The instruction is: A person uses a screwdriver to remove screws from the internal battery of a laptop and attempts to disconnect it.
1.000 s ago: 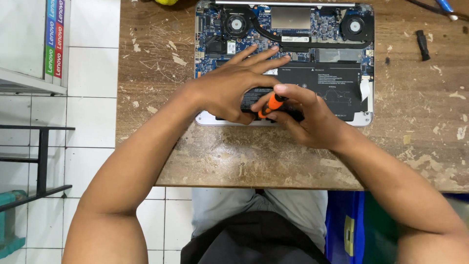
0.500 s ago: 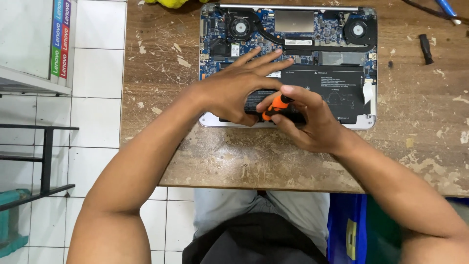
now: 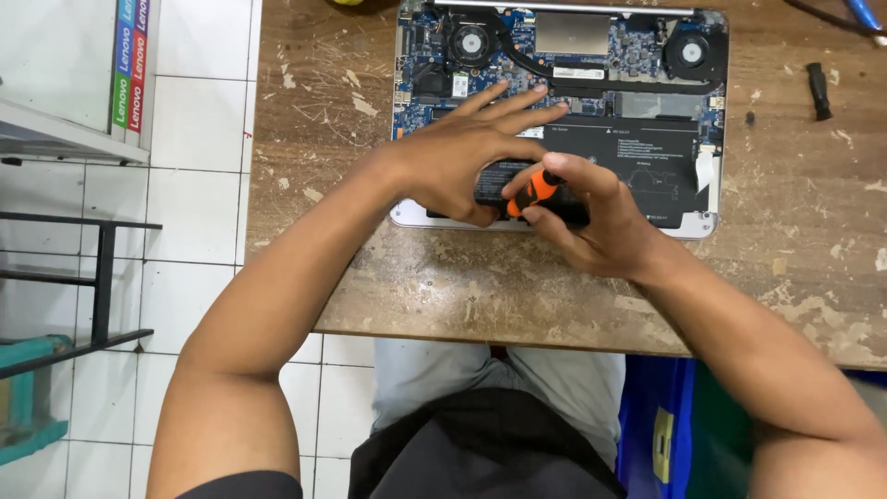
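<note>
While the left hand [image 3: 457,152] lies spread flat on the opened laptop [image 3: 559,111] at upper centre of the worktop [image 3: 370,277], the right hand [image 3: 591,222] pinches an orange screwdriver [image 3: 531,192] against the laptop's near edge.

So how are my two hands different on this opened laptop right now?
The left hand lies flat with fingers spread on the laptop, holding nothing; the right hand is curled around an orange-handled screwdriver. The left reaches further over the board; the right sits nearer the front edge. Both are bare.
</note>
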